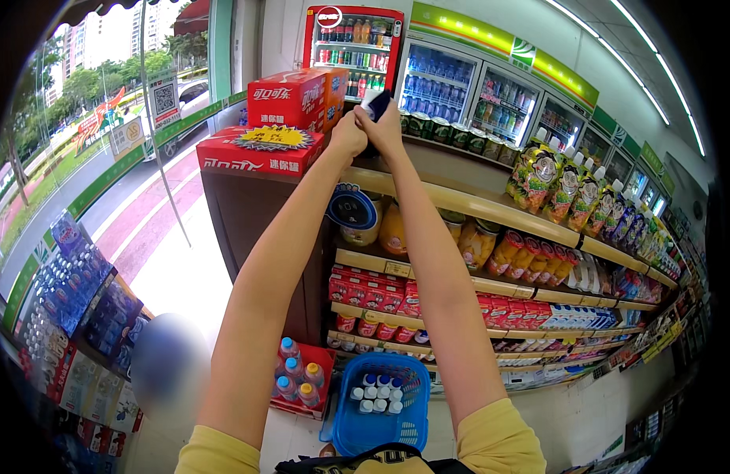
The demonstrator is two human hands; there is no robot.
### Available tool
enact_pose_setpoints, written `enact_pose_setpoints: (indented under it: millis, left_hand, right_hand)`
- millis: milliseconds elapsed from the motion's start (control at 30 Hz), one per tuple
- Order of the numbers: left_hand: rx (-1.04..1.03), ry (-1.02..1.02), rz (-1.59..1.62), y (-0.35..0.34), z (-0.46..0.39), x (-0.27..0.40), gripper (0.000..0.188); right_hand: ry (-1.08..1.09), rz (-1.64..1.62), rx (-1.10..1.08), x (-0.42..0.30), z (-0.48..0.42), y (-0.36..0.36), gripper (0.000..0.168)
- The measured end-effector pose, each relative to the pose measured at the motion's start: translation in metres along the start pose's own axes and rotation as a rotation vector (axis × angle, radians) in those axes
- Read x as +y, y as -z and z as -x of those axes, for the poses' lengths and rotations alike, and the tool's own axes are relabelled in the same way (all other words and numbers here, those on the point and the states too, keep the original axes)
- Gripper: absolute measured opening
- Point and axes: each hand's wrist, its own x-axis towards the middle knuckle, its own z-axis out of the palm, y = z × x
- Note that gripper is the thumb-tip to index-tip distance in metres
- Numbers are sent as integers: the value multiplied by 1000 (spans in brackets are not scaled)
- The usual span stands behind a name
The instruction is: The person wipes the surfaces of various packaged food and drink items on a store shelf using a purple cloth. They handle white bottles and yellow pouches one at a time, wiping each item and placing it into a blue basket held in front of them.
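Both my arms reach forward to the end of the top shelf, where my hands meet on a dark item with a white part [378,108]. My left hand [348,137] is closed beside its lower left side; what its fingers grip is hard to see. My right hand [384,127] is closed on the item, its thumb towards the white part. Red Coca-Cola cartons [285,98] are stacked to the left of my hands, with a yellow starburst sign [274,138] on the lower carton. Dark green cans [439,130] stand in a row to the right.
Jars of fruit [479,242] and red boxes [374,296] line the shelves below my arms. A blue plastic basket [422,409] with white bottles stands on the floor, beside a red crate [328,410] of drinks. Spouted pouches [543,178] stand at right; drink fridges [439,80] are behind.
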Motion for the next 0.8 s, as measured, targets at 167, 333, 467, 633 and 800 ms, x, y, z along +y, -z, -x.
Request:
enact_pose_setpoints:
  millis: [167, 333, 467, 633, 800]
  left_hand:
    - [-180, -216, 264, 5, 31, 15, 47]
    - [-362, -164, 896, 0, 75, 64, 56]
    - [-200, -159, 1046, -10, 107, 81, 49]
    - [-52, -473, 401, -18, 164, 68, 50]
    - [-212, -520, 357, -9, 215, 57, 54]
  right_hand:
    - [-50, -207, 190, -24, 3, 22, 54]
    - [54, -310, 122, -88, -5, 59, 58]
    - [441, 104, 77, -116, 53, 74, 43]
    - [526, 205, 89, -124, 99, 113, 38]
    - [232, -14, -163, -155, 72, 163, 32]
